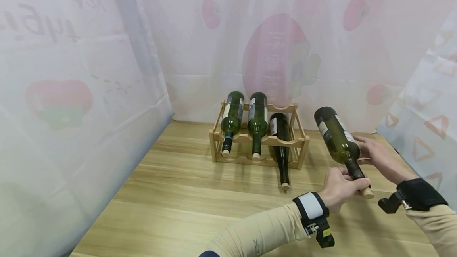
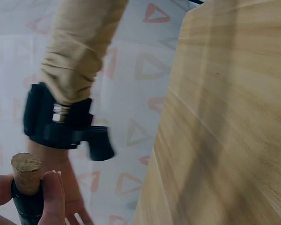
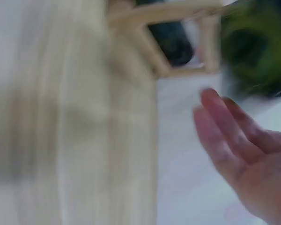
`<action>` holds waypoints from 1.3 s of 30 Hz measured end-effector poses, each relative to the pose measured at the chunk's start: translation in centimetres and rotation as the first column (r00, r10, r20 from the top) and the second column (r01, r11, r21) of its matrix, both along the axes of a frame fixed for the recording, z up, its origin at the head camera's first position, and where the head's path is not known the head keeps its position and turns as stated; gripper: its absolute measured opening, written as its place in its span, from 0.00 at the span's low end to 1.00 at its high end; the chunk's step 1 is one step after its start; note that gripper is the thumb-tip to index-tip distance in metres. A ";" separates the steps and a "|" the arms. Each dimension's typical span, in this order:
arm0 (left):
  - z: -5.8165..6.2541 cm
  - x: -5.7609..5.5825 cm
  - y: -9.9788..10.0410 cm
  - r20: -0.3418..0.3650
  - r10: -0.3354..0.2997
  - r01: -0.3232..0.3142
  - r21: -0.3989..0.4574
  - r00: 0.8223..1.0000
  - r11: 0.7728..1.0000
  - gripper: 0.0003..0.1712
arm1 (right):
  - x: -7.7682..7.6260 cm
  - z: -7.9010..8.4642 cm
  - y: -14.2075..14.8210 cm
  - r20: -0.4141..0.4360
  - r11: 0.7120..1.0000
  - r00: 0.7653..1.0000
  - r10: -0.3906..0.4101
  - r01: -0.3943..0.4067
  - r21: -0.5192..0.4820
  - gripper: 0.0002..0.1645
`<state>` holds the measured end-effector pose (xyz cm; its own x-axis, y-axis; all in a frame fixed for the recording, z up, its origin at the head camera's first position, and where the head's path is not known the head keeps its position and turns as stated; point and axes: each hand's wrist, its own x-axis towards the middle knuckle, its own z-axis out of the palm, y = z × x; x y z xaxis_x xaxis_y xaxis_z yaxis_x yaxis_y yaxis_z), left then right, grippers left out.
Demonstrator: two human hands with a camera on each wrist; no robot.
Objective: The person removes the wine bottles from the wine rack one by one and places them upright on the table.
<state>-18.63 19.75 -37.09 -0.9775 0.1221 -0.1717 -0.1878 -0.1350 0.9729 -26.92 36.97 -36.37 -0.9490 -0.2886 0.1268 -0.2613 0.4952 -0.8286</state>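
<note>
My left hand (image 1: 338, 187) grips the neck of a dark green wine bottle (image 1: 333, 134), its base raised and tilted away at the right. A cork (image 2: 26, 171) sticks out between thumb and fingers in the left wrist view. My right hand (image 1: 380, 158) is beside the bottle's right side. Its fingers (image 3: 232, 129) are extended in the right wrist view, near the blurred bottle; whether they touch it I cannot tell. Left of it stands a wooden wine rack (image 1: 303, 146). Two green bottles (image 1: 232, 116) (image 1: 258, 116) lie on the top tier, and a darker bottle (image 1: 282, 146) lies lower at its right end.
The rack stands toward the back of the wooden table (image 1: 171, 193), near a printed curtain (image 1: 200, 58). More printed sheets hang at the left (image 1: 71, 130) and right (image 1: 425, 118) sides. Corks of the racked bottles point toward me.
</note>
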 end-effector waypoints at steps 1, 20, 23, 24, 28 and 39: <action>0.1 0.0 0.0 0.002 -0.002 0.002 0.010 1.000 1.000 0.10 | 0.0 -0.6 0.2 -0.108 0.997 0.994 -0.016 0.024 0.072 0.32; 0.4 0.3 -1.9 -0.051 -0.193 0.199 0.198 0.980 0.960 0.03 | -1.8 -4.2 -0.6 -0.882 0.929 0.467 0.059 0.299 0.220 0.40; 0.4 0.1 -2.3 -0.060 -0.216 0.223 0.185 0.975 0.957 0.03 | -1.9 -4.1 -0.7 -0.902 0.931 0.429 0.058 0.303 0.204 0.39; 0.5 0.1 -2.4 -0.061 -0.217 0.225 0.176 0.974 0.958 0.03 | -1.9 -4.1 -0.7 -0.906 0.931 0.419 0.058 0.306 0.201 0.39; 0.5 -0.1 -2.8 -0.067 -0.230 0.238 0.167 0.971 0.957 0.03 | -1.9 -4.0 -0.5 -0.918 0.929 0.389 0.072 0.309 0.204 0.39; 1.5 -0.8 -4.3 -0.071 -0.321 0.329 0.196 0.944 0.924 0.08 | -1.8 -3.6 0.0 -0.959 0.935 0.271 0.081 0.314 0.168 0.43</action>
